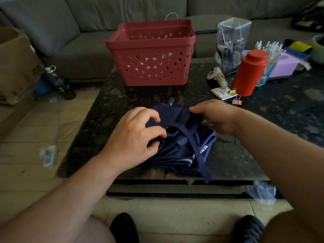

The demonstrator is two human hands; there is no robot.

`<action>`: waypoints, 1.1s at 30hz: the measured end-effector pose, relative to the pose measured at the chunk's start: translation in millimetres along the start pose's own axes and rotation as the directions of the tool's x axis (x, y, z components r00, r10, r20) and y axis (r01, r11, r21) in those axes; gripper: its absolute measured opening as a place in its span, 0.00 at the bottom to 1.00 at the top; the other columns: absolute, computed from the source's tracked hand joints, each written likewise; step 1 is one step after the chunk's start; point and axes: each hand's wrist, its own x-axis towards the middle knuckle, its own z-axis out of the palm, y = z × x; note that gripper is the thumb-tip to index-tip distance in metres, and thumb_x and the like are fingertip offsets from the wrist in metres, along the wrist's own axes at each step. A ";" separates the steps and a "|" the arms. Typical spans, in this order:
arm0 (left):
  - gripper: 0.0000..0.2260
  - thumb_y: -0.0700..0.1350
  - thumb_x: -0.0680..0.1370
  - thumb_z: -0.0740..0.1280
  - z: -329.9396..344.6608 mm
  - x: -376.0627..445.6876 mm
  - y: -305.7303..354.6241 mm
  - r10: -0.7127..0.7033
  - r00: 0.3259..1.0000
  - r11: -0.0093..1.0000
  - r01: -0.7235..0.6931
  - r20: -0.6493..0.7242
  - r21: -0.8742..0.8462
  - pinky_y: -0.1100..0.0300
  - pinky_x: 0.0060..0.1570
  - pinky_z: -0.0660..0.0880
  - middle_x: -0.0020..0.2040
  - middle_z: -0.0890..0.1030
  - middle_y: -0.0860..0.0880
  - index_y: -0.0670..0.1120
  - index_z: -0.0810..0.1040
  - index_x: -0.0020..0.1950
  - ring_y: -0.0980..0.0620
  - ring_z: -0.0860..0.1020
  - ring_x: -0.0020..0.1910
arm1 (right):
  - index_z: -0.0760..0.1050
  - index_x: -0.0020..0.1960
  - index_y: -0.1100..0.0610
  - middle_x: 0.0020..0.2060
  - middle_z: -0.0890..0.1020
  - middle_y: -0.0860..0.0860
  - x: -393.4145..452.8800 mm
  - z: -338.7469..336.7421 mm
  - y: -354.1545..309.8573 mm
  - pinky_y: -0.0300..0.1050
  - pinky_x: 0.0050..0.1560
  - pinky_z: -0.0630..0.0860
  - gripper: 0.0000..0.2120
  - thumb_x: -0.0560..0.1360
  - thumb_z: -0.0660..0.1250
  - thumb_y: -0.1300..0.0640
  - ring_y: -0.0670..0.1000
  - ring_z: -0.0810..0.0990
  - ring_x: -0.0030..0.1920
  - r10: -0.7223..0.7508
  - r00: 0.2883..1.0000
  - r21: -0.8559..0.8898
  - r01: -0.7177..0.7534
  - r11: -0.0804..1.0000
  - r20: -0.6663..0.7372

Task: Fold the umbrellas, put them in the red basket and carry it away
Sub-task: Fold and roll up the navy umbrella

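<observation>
Progress: early, by the look of it. Navy umbrella point(182, 146) lies collapsed but loose near front edge of the table point(263, 155), canopy bunched, its strap point(194, 146) trailing undone toward that edge; dark tip/handle end pokes out on the far side. Red basket point(150, 55) sits near the table's back edge, well apart from the umbrella; interior only partly visible, nothing seen in it. Left to do, I'd judge: gather pleats, wrap & fasten strap, drop it in basket, any other umbrellas (none in view), then carry basket off.

Grip: left hand point(133, 135) rests on left side of the canopy, fingers curled & pinching folds of cloth. Right hand point(215, 116) at the far-right side, fingers curled round the fabric edge, thumb side hidden so exact pinch unclear. Both hold cloth, neither the strap.
</observation>
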 end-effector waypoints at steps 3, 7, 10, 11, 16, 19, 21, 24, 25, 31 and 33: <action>0.07 0.42 0.73 0.76 1.7 -1.0 1.8 0.023 0.997 0.999 -0.020 -0.069 0.041 0.49 0.63 0.71 0.56 0.80 0.46 0.52 0.89 0.48 0.41 0.77 0.59 | 0.75 0.35 0.54 0.26 0.77 0.47 -3.2 0.8 -1.0 0.41 0.31 0.68 0.16 0.82 0.67 0.57 0.44 0.73 0.24 0.009 1.000 0.050 -0.008 0.999 -0.014; 0.08 0.40 0.74 0.76 4.9 -3.9 7.5 0.096 0.989 0.994 -0.090 -0.116 0.056 0.48 0.66 0.71 0.52 0.80 0.46 0.52 0.89 0.48 0.41 0.78 0.55 | 0.81 0.43 0.54 0.40 0.84 0.51 -6.0 4.4 -2.3 0.48 0.46 0.76 0.08 0.80 0.70 0.56 0.52 0.80 0.42 0.015 0.999 0.042 -0.013 0.999 -0.038; 0.07 0.40 0.74 0.77 6.6 -6.3 11.3 0.131 0.983 0.990 -0.123 -0.128 0.067 0.46 0.69 0.70 0.50 0.80 0.46 0.52 0.89 0.46 0.42 0.78 0.53 | 0.82 0.43 0.53 0.41 0.83 0.51 -6.0 7.0 -2.1 0.47 0.44 0.74 0.07 0.80 0.70 0.54 0.52 0.79 0.42 0.028 0.999 0.036 -0.026 0.999 -0.047; 0.06 0.40 0.74 0.78 6.4 -7.2 12.1 0.133 0.982 0.990 -0.124 -0.135 0.070 0.45 0.70 0.70 0.50 0.80 0.47 0.52 0.89 0.46 0.42 0.78 0.53 | 0.81 0.43 0.53 0.41 0.83 0.51 -5.5 7.6 -2.4 0.47 0.43 0.73 0.08 0.80 0.71 0.54 0.52 0.79 0.43 0.026 0.998 0.033 -0.025 0.999 -0.051; 0.04 0.41 0.74 0.78 -1.3 -15.9 12.8 0.128 0.972 0.992 -0.121 -0.199 0.046 0.43 0.69 0.70 0.44 0.80 0.51 0.51 0.89 0.43 0.45 0.80 0.50 | 0.80 0.44 0.52 0.45 0.82 0.50 -0.2 6.4 -2.1 0.46 0.42 0.70 0.09 0.83 0.69 0.53 0.50 0.78 0.47 -0.017 0.995 -0.030 0.014 0.999 -0.098; 0.04 0.43 0.76 0.77 -3.9 -20.0 6.9 0.123 0.970 0.992 -0.114 -0.208 0.051 0.43 0.67 0.72 0.43 0.81 0.51 0.51 0.89 0.43 0.44 0.81 0.48 | 0.80 0.46 0.53 0.48 0.82 0.50 0.8 7.9 -1.1 0.45 0.41 0.70 0.10 0.84 0.67 0.51 0.50 0.79 0.48 -0.012 0.997 -0.106 0.003 0.994 -0.077; 0.04 0.42 0.77 0.76 -3.5 -20.9 4.4 0.133 0.971 0.990 -0.123 -0.199 0.064 0.43 0.65 0.72 0.43 0.81 0.50 0.51 0.89 0.45 0.44 0.81 0.48 | 0.80 0.47 0.53 0.50 0.83 0.50 0.5 8.3 -1.7 0.44 0.41 0.69 0.10 0.85 0.66 0.51 0.49 0.79 0.49 -0.008 0.999 -0.103 0.003 0.995 -0.045; 0.10 0.35 0.75 0.75 -1.6 -20.3 5.6 0.156 0.974 0.986 -0.142 -0.165 0.091 0.45 0.63 0.72 0.46 0.80 0.48 0.50 0.88 0.48 0.43 0.79 0.48 | 0.81 0.47 0.52 0.51 0.83 0.51 0.5 4.6 -0.7 0.48 0.48 0.70 0.07 0.83 0.66 0.53 0.51 0.78 0.52 -0.021 1.000 -0.035 0.021 0.999 0.014; 0.12 0.33 0.73 0.75 -1.0 -19.6 6.1 0.158 0.975 0.985 -0.143 -0.157 0.100 0.45 0.63 0.72 0.46 0.80 0.47 0.50 0.88 0.47 0.42 0.79 0.48 | 0.81 0.48 0.52 0.50 0.83 0.51 0.6 2.8 0.3 0.49 0.50 0.70 0.05 0.81 0.67 0.55 0.52 0.78 0.53 -0.025 0.999 -0.007 0.026 1.000 0.021; 0.09 0.37 0.75 0.77 0.6 -17.2 7.5 0.171 0.972 0.981 -0.153 -0.159 0.117 0.44 0.65 0.71 0.47 0.80 0.47 0.52 0.88 0.44 0.41 0.79 0.49 | 0.79 0.46 0.52 0.42 0.82 0.49 2.5 2.6 4.2 0.44 0.42 0.71 0.10 0.85 0.65 0.55 0.48 0.77 0.42 -0.076 0.997 -0.097 0.079 0.992 0.030; 0.10 0.38 0.77 0.75 0.3 -16.5 9.1 0.178 0.965 0.981 -0.158 -0.191 0.115 0.44 0.65 0.71 0.45 0.81 0.48 0.52 0.87 0.42 0.42 0.80 0.49 | 0.79 0.44 0.52 0.40 0.82 0.49 5.0 6.4 5.8 0.44 0.40 0.72 0.11 0.85 0.65 0.54 0.48 0.77 0.40 -0.079 0.997 -0.079 0.077 0.994 -0.019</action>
